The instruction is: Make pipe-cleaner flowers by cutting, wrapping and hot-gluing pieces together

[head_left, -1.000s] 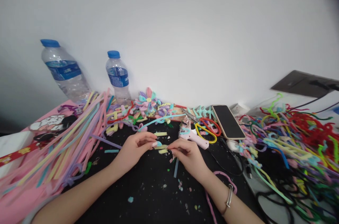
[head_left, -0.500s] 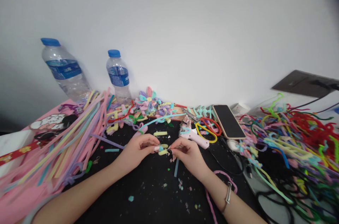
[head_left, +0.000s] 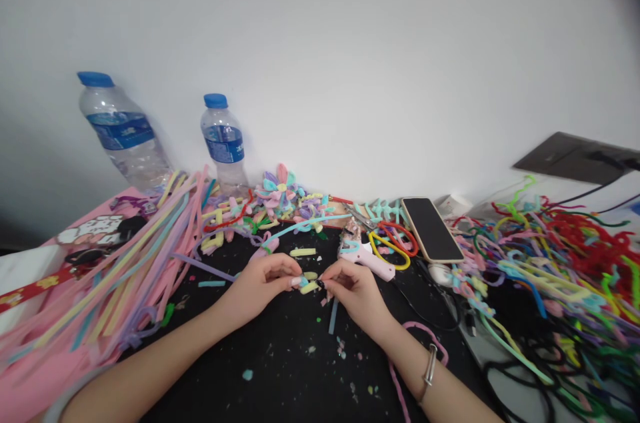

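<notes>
Held both hands near each other over the black bench [head_left: 280, 369], fingers drawn in narrow on each side. Pinched a small light-blue bit [head_left: 304, 281] between thumb and forefinger of the left hand [head_left: 263, 281]. Brought the fingertips of the right hand [head_left: 356, 291] together just beside, dark at the tips; could not tell any grip there for certain. Saw two short, rounded, pale-yellow pieces [head_left: 309, 287] in the gap between the hands, too small to tell joined or loose. Found a third yellow strip [head_left: 303, 252], straight and blunt-ended, just behind. Counted two short blue strips [head_left: 333, 316], one below the right fingertips, one left of the left hand.

Noted one fuzzy many-petalled flower [head_left: 281, 187] among soft scraps near the wall, and one smooth pale-pink glue gun [head_left: 369, 261] behind the right hand. Counted two slim loops beyond, one yellow [head_left: 389, 251], one red [head_left: 413, 243], then one flat dark-screened phone [head_left: 433, 229]. Saw two clear plastic bottles [head_left: 225, 143], blue-capped, against the wall. Saw a loose bundle of long plush stems [head_left: 145, 263] at left and a curled, many-coloured tangle [head_left: 550, 279] at right, both too crowded to count. Wore one metal bracelet [head_left: 430, 369] on the right wrist.
</notes>
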`<state>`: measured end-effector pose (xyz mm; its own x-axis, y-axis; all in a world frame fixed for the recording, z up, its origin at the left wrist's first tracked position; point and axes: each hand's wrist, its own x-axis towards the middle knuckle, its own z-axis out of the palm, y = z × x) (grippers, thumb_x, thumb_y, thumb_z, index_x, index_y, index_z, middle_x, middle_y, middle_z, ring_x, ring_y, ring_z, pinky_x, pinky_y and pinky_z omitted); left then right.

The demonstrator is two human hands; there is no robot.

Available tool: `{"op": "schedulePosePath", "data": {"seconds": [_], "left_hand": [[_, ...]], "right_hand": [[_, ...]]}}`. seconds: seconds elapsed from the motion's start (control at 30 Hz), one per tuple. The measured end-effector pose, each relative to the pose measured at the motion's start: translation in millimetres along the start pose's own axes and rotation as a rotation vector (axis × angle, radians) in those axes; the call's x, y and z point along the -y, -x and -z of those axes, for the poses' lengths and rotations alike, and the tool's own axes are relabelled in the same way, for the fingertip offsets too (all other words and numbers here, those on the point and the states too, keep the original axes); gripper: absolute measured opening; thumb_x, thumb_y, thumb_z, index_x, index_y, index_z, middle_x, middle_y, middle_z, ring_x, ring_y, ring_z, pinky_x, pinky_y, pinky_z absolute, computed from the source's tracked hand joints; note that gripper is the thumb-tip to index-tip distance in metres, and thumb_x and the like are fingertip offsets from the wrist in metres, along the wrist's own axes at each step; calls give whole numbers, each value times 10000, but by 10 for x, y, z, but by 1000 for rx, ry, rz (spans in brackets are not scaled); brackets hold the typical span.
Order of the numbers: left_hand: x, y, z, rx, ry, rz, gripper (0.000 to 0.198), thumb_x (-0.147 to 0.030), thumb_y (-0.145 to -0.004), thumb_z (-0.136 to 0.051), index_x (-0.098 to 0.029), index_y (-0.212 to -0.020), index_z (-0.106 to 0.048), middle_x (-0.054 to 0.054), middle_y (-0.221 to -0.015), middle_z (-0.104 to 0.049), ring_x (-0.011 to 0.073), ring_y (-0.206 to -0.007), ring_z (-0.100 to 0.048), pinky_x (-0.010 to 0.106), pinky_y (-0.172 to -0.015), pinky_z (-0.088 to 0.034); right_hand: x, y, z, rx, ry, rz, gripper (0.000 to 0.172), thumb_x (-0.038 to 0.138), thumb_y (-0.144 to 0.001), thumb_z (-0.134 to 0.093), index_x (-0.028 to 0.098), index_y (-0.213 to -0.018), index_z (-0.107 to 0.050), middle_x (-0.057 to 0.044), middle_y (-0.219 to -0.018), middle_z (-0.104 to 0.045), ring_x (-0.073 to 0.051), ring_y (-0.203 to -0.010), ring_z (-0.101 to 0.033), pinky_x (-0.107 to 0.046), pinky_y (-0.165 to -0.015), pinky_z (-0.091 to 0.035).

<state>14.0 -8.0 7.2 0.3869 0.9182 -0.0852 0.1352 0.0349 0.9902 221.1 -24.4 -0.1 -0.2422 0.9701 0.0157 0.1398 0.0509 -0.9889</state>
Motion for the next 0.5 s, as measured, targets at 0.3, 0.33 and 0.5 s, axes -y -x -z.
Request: {"op": "schedulePosePath", "data": {"seconds": [0.3, 0.33, 0.5], "left_hand": [[11, -2, 2, 16, -29, -3, 68, -240, -766, -644, -173, -781, -650, 3, -751, -677, 155, -708, -630, 250, -682, -489], [11, -4, 2, 22, -33, 0, 73, -243, -766, -642, -172, -782, -648, 2, -751, -674, 154, -708, -626, 251, -681, -487], [13, -15, 5, 42, -60, 14, 83, -248, -775, -632, -166, -786, -643, 1, -747, -666, 153, -701, -610, 257, -676, -481]], "right_hand": [[6, 7, -11, 8, 157, 60, 66, 256, -763, -674, 198, -790, -658, 27, -631, -608, -123, -550, -577, -217, -512, -428], [-1, 9, -10, 11, 167, 64, 64, 256, -767, -673, 194, -778, -660, 23, -632, -611, -124, -553, -578, -217, -514, -426], [-41, 9, -7, 7, 199, 91, 47, 222, -773, -657, 187, -742, -662, 5, -663, -633, -127, -557, -584, -223, -529, -432]]}}
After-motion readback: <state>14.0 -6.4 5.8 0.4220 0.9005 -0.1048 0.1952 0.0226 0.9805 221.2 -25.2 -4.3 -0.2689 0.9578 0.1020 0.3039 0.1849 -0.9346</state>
